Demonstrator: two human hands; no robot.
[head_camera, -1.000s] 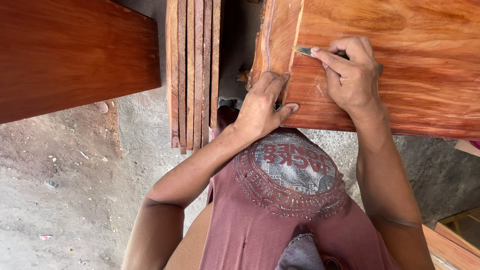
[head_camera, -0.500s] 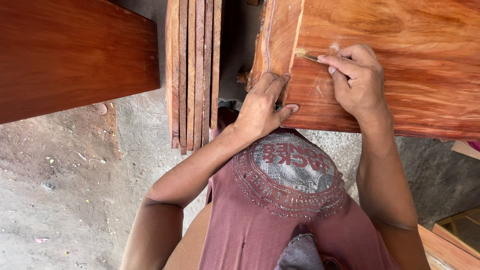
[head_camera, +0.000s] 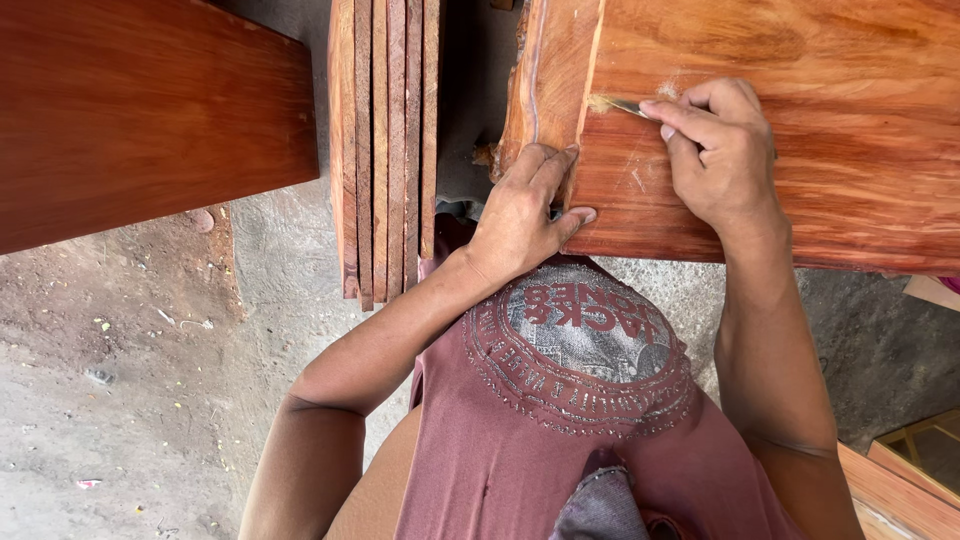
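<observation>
A reddish-brown wooden slab (head_camera: 850, 120) with a rough bark edge on its left fills the upper right. My right hand (head_camera: 720, 150) is closed on a small metal blade (head_camera: 625, 104), whose tip rests on a pale filled patch along a crack in the slab. My left hand (head_camera: 525, 215) lies flat on the slab's near left corner, with the fingers spread over the bark edge and the thumb on the front edge.
Several thin boards (head_camera: 385, 140) stand on edge in a stack left of the slab. A wide dark-red plank (head_camera: 140, 110) crosses the upper left. Bare dusty concrete floor (head_camera: 120, 400) lies below it. More timber (head_camera: 900, 480) sits at the lower right.
My right hand and the blade have shifted slightly along the crack, and pale filler now shows at the blade tip. My left hand has kept its place.
</observation>
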